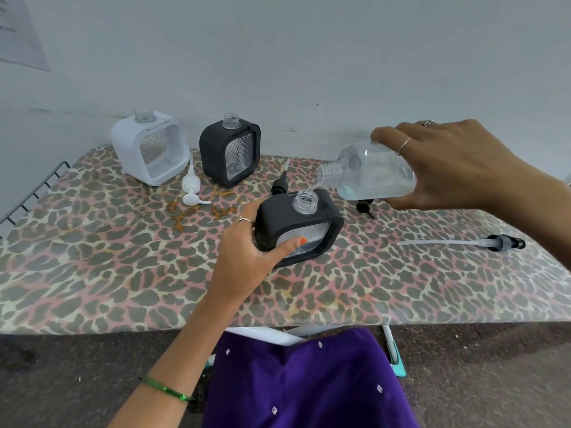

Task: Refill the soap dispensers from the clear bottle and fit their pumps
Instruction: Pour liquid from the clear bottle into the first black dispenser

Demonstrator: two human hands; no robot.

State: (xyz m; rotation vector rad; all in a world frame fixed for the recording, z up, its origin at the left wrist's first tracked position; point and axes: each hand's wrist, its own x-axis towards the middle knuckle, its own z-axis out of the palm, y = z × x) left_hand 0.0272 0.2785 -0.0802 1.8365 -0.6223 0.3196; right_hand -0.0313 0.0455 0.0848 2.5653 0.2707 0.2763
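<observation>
My right hand (pixel 457 168) grips the clear bottle (pixel 370 171), tipped with its mouth to the left, and a thin stream of clear soap runs into the open neck of a black dispenser (pixel 309 217). My left hand (pixel 247 245) holds that dispenser by its left side, thumb across the front window. A white dispenser (pixel 148 146) and a second black dispenser (pixel 230 149) stand at the back, both with open necks. A white pump (pixel 191 189) lies between them. Black pumps lie behind the held dispenser (pixel 280 185), under the bottle (pixel 364 206), and at the right (pixel 494 242).
Everything sits on an ironing board with a leopard-print cover (pixel 123 257), set against a pale wall. A wire rack (pixel 34 193) sticks out at the board's left end. The floor and my purple garment (pixel 302 381) lie below the near edge.
</observation>
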